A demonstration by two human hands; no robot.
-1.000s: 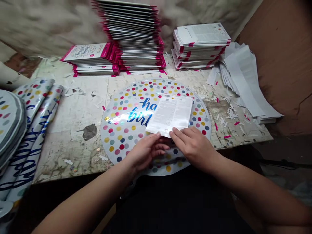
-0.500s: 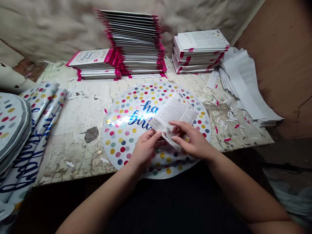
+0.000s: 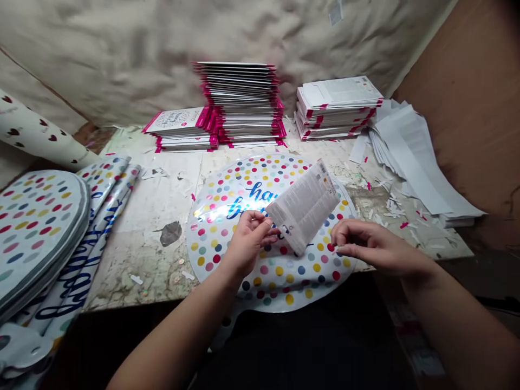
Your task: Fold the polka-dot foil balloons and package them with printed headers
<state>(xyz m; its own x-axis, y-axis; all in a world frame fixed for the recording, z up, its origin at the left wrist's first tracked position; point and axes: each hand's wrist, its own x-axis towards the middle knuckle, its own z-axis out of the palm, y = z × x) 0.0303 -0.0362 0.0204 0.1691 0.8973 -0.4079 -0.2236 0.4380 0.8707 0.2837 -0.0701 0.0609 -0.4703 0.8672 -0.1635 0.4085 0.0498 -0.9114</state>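
Note:
My left hand (image 3: pixel 254 238) pinches the lower left corner of a printed card sleeve (image 3: pixel 306 206), which tilts up with its small print and barcode facing me. Off to the right, apart from the sleeve, my right hand (image 3: pixel 365 244) is closed, thumb against fingers. A tiny pale scrap (image 3: pixel 336 249) shows at its fingertips, too small to name surely. Beneath both hands lies a round, flat foil balloon (image 3: pixel 211 233) with coloured dots and blue "happy birthday" lettering, partly covered by the sleeve. Its lower edge hangs over the table's front edge.
Pink-edged card sleeves stand in a tall stack (image 3: pixel 247 103), a low stack (image 3: pixel 179 127) and a right-hand stack (image 3: pixel 337 108). White paper sheets (image 3: pixel 422 157) lean by the right wall. More dotted balloons (image 3: pixel 40 227) are piled left. Small paper scraps (image 3: pixel 394 206) litter the table (image 3: pixel 158 260).
My right hand has left the card sleeve and moved right, fingers now pinched together. The sleeve has tilted up in my left hand. The whole view has shifted, showing more wall.

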